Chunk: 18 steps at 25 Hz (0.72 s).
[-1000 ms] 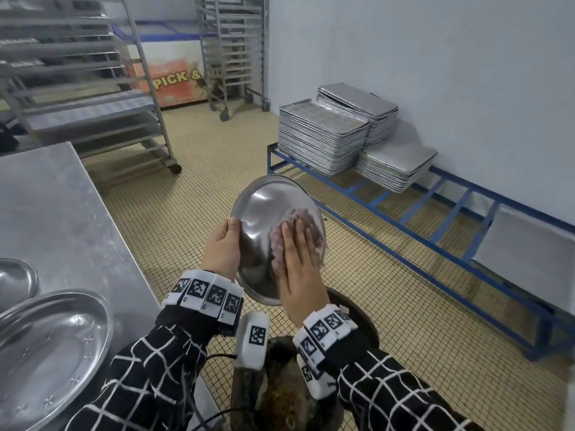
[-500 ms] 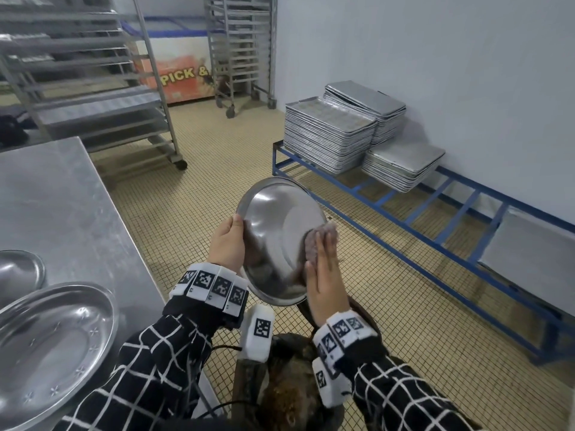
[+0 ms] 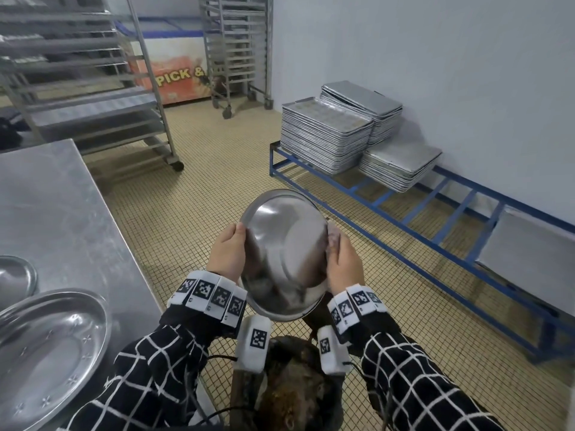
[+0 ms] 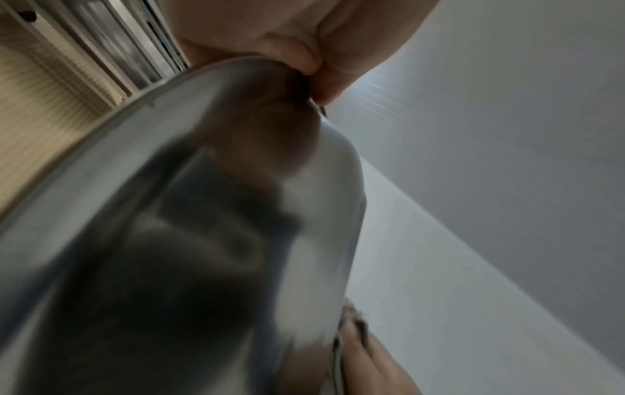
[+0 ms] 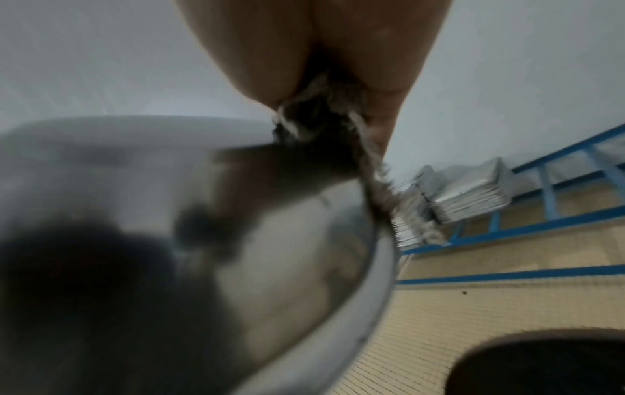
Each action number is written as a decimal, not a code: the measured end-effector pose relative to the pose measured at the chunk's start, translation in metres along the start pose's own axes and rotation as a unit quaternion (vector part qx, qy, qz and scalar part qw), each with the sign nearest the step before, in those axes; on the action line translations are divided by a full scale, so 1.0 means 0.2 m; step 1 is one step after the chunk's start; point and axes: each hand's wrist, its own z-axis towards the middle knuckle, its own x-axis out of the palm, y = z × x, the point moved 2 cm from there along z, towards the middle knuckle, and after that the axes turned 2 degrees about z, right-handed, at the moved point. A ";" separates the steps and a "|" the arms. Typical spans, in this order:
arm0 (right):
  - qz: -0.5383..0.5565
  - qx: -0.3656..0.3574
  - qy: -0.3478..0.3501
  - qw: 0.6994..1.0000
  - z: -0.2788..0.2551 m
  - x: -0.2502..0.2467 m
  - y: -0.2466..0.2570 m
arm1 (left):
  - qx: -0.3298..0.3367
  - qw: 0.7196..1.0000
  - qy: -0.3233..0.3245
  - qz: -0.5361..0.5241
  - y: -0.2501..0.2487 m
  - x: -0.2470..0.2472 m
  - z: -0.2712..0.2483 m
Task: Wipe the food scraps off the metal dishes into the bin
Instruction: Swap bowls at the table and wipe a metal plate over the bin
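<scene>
In the head view, a round metal dish (image 3: 281, 253) is held tilted above the bin (image 3: 298, 396) at 6 o'clock. Its 9 o'clock rim is gripped by the left hand (image 3: 227, 255); a rag (image 3: 333, 236) is pinched against its 3 o'clock rim by the right hand (image 3: 343, 265).

In the left wrist view, the rim is clamped under the thumb.

In the right wrist view, the frayed rag is pressed on the rim between the fingers.

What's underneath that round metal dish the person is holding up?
Directly below the tilted metal dish sits a dark bin holding brownish food scraps. The wrist bands and sleeves cover part of the bin's rim, so how full it is cannot be seen.
</scene>
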 end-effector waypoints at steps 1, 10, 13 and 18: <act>-0.009 0.014 0.003 1.000 -0.04 -0.02 -0.03 | -0.002 1.000 -0.003 0.013 0.01 -0.01 0.01; -0.145 -0.284 0.030 0.947 -0.25 0.16 0.24 | 0.035 0.995 0.037 0.086 0.02 0.03 0.00; -0.199 -0.288 0.019 0.937 -0.16 0.19 0.26 | 0.056 0.992 0.039 0.102 0.02 0.02 0.01; -0.042 0.008 0.017 0.999 0.03 0.08 0.14 | 0.076 0.985 0.033 0.153 0.01 -0.01 0.00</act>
